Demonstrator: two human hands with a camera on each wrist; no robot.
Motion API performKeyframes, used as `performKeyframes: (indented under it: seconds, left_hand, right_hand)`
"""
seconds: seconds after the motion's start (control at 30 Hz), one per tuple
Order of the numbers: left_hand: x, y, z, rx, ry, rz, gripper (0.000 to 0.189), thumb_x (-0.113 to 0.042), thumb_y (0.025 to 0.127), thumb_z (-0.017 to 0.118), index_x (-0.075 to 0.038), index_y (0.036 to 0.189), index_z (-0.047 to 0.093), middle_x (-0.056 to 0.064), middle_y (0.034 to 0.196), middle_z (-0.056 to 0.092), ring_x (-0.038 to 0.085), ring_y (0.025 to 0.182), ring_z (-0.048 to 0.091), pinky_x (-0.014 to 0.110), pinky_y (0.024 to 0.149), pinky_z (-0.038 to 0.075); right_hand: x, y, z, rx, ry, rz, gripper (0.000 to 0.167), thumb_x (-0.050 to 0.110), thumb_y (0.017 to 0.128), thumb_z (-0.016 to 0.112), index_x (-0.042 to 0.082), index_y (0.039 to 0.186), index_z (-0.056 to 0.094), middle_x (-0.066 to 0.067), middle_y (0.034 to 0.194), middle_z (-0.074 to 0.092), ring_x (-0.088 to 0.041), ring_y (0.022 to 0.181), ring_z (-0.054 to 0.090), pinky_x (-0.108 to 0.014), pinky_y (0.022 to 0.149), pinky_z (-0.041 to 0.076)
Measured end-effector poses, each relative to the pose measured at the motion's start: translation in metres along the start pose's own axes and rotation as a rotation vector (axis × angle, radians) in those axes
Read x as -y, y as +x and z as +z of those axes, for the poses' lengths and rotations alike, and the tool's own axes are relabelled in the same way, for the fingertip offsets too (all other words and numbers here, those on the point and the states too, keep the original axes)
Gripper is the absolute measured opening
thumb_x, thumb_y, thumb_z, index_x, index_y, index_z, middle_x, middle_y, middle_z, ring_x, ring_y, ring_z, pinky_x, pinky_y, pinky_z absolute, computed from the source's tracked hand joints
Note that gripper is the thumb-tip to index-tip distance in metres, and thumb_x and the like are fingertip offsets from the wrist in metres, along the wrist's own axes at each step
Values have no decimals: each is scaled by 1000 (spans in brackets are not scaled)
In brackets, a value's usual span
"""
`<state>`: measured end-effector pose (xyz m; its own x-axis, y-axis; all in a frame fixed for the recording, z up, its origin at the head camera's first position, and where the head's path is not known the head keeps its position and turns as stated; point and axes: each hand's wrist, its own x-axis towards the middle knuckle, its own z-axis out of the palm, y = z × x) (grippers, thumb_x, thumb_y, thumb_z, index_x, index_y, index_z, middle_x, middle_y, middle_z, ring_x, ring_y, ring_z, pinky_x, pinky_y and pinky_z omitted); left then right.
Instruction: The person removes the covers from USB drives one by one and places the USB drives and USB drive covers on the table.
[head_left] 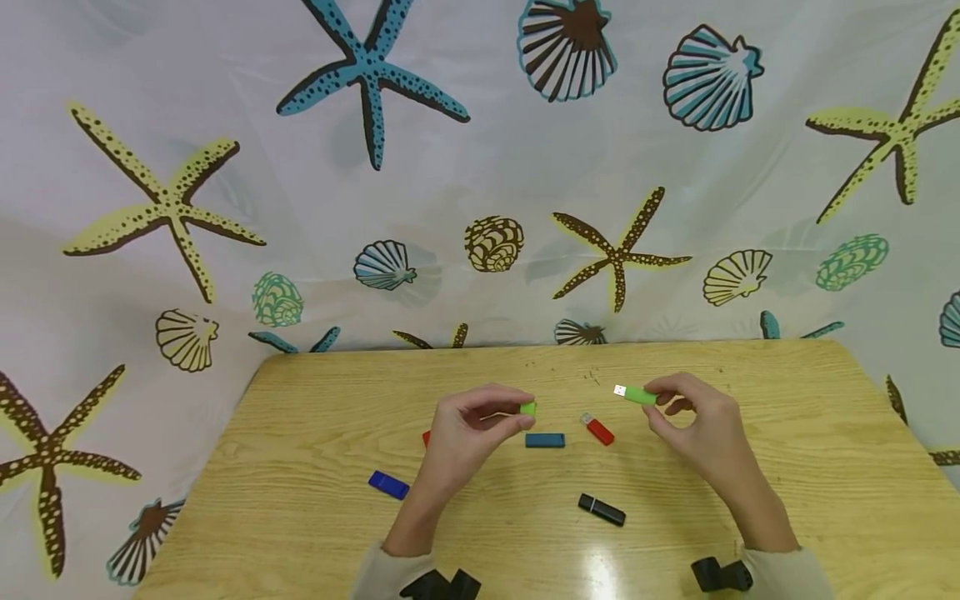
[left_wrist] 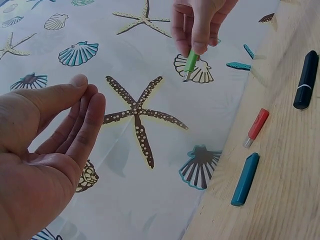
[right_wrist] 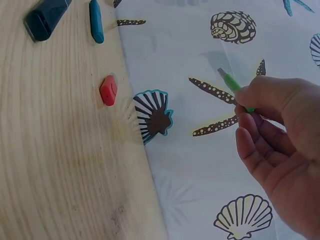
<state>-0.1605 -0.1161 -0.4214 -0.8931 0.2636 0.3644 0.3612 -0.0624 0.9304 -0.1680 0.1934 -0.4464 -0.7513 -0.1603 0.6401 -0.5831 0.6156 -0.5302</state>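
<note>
My right hand [head_left: 701, 421] pinches a green USB stick [head_left: 640, 395] between thumb and fingers, its bare metal plug pointing left. In the right wrist view the same stick [right_wrist: 231, 84] sticks out past the fingertips. To the left, my left hand [head_left: 476, 429] holds a small green cap [head_left: 528, 409] at its fingertips; the left wrist view hides the cap behind the fingers. Both hands are raised over the table, with a gap between cap and plug. Below them lie a teal USB stick [head_left: 545, 440] and a red USB stick [head_left: 598, 429] with its plug showing.
A black USB stick [head_left: 602, 509] lies nearer the front of the wooden table [head_left: 300, 400]. At left is a blue one [head_left: 388, 485]. A red piece [head_left: 426, 437] is mostly hidden behind my left hand. A curtain [head_left: 465, 175] with shells and starfish hangs behind.
</note>
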Motion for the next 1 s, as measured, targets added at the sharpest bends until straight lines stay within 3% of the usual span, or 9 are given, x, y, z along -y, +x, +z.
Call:
performKeyframes:
  seconds: [0.33,0.5,0.7,1.0]
  left_hand:
    - [3,0,2,13,-8,16,18,2,92,74,4,110,76,18,104,74,20,90,75,38,84,62]
    - [2,0,2,-9,18,3,18,1,91,76,3,109,77,17,102,74,19,88,74,37,82,63]
    - [2,1,0,-31,43,-6,18,0,90,77,2,108,77,17,103,74,19,89,74,36,82,63]
    - [6,2,-3,-49,21,-19,18,1,91,76,3,109,77,18,104,73,21,91,74,37,85,62]
  right_hand:
    - [-23,-3,1,-25,-32,134,28,-10,80,81,1,105,75,-9,100,73,-23,85,66,-20,70,58]
    - [-36,-1,10,-16,-51,260,20,-1,86,79,4,105,75,-10,101,71,-25,89,63,-28,69,54]
    - [-52,0,21,-56,-53,390,15,4,88,79,3,103,77,-13,99,72,-27,86,61,-20,65,45]
    - [-72,-1,35,-53,-69,580,19,8,89,79,0,107,79,-17,98,75,-27,84,63,-24,66,47]
